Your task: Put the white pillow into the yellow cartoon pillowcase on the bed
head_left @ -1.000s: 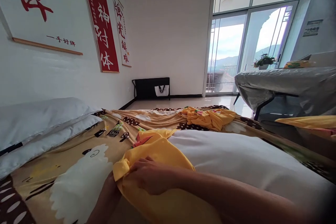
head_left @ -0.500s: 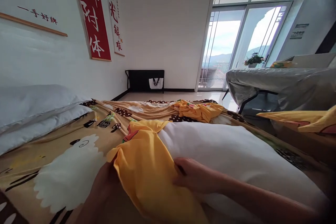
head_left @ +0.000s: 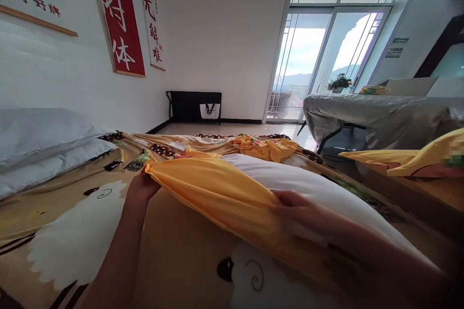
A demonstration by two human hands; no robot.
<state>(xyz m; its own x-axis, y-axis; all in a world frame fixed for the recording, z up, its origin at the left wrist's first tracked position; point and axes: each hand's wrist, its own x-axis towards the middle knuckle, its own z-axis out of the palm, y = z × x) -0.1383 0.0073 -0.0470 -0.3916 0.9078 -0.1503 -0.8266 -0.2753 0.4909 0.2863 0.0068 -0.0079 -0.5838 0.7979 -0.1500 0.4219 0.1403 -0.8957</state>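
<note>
Sheep-print blanket [head_left: 174, 251]; pillows [head_left: 47, 130] at 10 o'clock, bundle [head_left: 268, 148] at 12, table [head_left: 362, 104] at 2. Yellow cover [head_left: 213, 181] taut, creased, running 10-to-4 against cushion [head_left: 319, 178]; left hand [head_left: 142, 187] pinching it, right hand [head_left: 300, 210] clasping it lower.

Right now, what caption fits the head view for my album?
Left hand and right hand stretch yellow cloth by a white pillow on a sheep blanket.

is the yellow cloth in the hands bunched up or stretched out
Stretched out: the yellow cloth spans from the left hand, gripping one end, to the right hand, with long creases running between them.
</note>
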